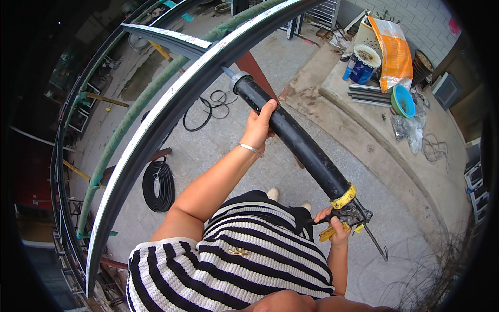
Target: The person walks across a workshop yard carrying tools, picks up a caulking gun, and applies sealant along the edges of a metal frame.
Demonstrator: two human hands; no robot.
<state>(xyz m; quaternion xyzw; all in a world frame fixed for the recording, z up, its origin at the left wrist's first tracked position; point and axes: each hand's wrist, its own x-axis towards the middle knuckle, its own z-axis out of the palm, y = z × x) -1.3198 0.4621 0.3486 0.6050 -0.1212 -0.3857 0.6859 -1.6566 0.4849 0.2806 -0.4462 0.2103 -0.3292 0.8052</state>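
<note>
A long black caulking gun (304, 143) slants across the middle of the view. Its grey-blue nozzle (227, 73) points up and left, with the tip at the inner side of a dark metal frame (150, 125) that has a white top strip. My left hand (260, 123) wraps around the barrel near its front end. At the rear, beside the yellow collar, my right hand (335, 228) closes around the handle and yellow trigger. A hooked metal rod sticks out behind the gun. Whether the nozzle tip touches the frame I cannot tell.
A coil of black rubber strip (158, 185) and loose black loops (210, 109) lie on the paved floor. Green padded rails (130, 119) stand under the frame. On a raised ledge at right are an orange-white bag (392, 52), a bucket (365, 62) and a blue basin (403, 101).
</note>
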